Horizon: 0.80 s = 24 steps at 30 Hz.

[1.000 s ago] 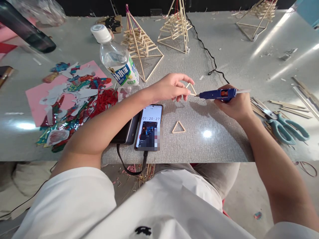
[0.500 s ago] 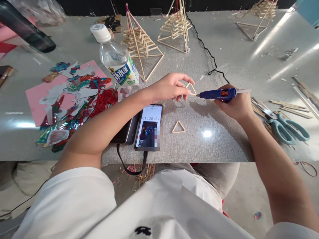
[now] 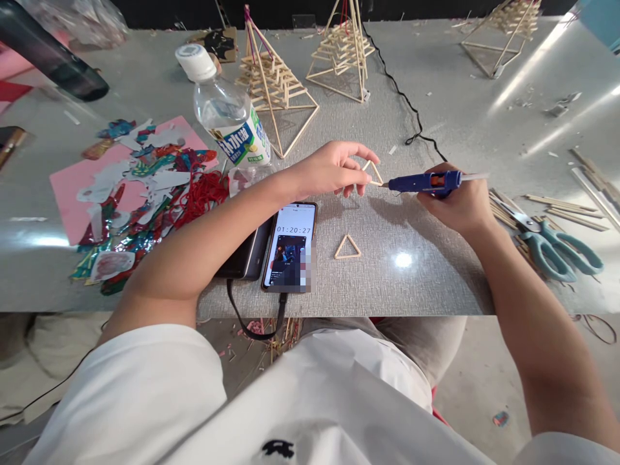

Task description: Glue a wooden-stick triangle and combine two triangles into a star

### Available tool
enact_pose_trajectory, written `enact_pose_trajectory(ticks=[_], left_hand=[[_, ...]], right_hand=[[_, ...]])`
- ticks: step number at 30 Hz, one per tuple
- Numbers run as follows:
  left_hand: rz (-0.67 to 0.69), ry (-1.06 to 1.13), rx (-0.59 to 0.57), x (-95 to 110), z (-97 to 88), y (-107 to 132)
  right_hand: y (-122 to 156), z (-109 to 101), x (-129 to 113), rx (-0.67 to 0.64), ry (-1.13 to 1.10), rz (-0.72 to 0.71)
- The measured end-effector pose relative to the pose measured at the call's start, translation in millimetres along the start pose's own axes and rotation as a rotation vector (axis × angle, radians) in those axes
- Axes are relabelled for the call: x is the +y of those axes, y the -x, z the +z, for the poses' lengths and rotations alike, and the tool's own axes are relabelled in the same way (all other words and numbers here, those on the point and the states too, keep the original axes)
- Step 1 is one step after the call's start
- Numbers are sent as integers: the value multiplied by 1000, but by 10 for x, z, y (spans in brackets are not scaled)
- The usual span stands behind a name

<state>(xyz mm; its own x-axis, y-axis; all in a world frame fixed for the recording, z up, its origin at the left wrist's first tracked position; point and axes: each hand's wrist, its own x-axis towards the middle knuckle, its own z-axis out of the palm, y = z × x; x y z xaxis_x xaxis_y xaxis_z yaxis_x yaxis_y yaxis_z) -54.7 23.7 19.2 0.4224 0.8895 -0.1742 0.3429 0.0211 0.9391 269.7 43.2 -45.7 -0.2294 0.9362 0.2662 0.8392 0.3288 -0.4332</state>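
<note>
Where the glue gun (image 3: pixel 426 184) points: nozzle toward nine o'clock, at the lower right corner of the held triangle (image 3: pixel 376 172); whether it touches is too small to tell.
Left hand (image 3: pixel 339 169): grip narrow, fingertips pinching the held triangle by its left side, above the surface (image 3: pixel 411 290).
Right hand (image 3: pixel 458 205): grip wrapped around the glue gun; trigger hidden.
Loose triangle (image 3: pixel 347 257): lying on the surface, seven o'clock from the held one.
Phone (image 3: pixel 289 223): eight o'clock from the held triangle, screen lit.
Bottle (image 3: pixel 230 116): ten o'clock from the left hand, capped in white.
Scissors (image 3: pixel 547 244): four o'clock from the right hand, among thin sticks (image 3: pixel 576 213).
Stick frames (image 3: pixel 274 90): two between ten and eleven o'clock from the held triangle, a third between one and two.
</note>
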Motion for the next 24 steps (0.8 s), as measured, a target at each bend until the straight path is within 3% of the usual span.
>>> enact_pose_trajectory(ticks=[24], left_hand=[[14, -5, -11, 1, 4, 3]], right_hand=[[-10, 39, 59, 27, -18, -24]])
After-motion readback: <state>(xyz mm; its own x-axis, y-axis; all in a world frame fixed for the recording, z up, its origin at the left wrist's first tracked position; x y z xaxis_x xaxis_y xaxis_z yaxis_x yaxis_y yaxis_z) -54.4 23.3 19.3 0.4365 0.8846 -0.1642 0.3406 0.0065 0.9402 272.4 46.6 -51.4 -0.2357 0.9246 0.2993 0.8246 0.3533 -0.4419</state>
